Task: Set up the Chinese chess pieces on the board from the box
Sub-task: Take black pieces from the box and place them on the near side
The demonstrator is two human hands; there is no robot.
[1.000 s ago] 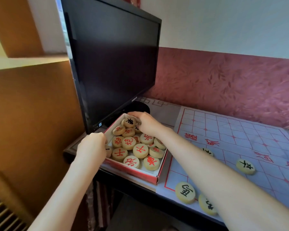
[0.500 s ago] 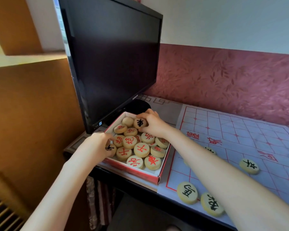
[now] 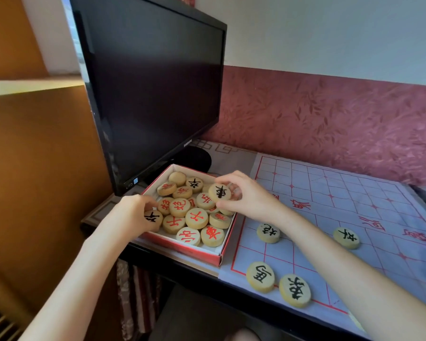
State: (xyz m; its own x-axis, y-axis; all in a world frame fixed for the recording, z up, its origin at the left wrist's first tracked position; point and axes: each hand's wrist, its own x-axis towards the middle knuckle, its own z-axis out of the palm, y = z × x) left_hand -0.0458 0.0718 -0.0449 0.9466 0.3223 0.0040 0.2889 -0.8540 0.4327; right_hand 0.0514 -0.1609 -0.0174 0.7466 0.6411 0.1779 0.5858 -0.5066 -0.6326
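Observation:
A red-sided box [image 3: 182, 247] on the desk's left end holds several round wooden chess pieces, mostly red-lettered. My right hand [image 3: 251, 198] pinches a black-lettered piece [image 3: 220, 192] lifted above the box's right side. At the box's left wall my left hand [image 3: 130, 215] grips another black-lettered piece [image 3: 153, 219]. The paper board [image 3: 342, 217] with red lines lies to the right. Several black-lettered pieces sit on it, such as one at the near corner [image 3: 260, 276] and one further right [image 3: 346, 238].
A black monitor [image 3: 153, 89] stands right behind the box, its round base [image 3: 194, 158] beside the box's far corner. A patterned red wall runs behind the board. An orange-brown cabinet side [image 3: 35, 168] rises at the left. The desk's front edge is near the box.
My right hand has raised the black-lettered piece from the box's far corner and carried it rightward. My left hand has picked up a black-lettered piece at the box's left wall.

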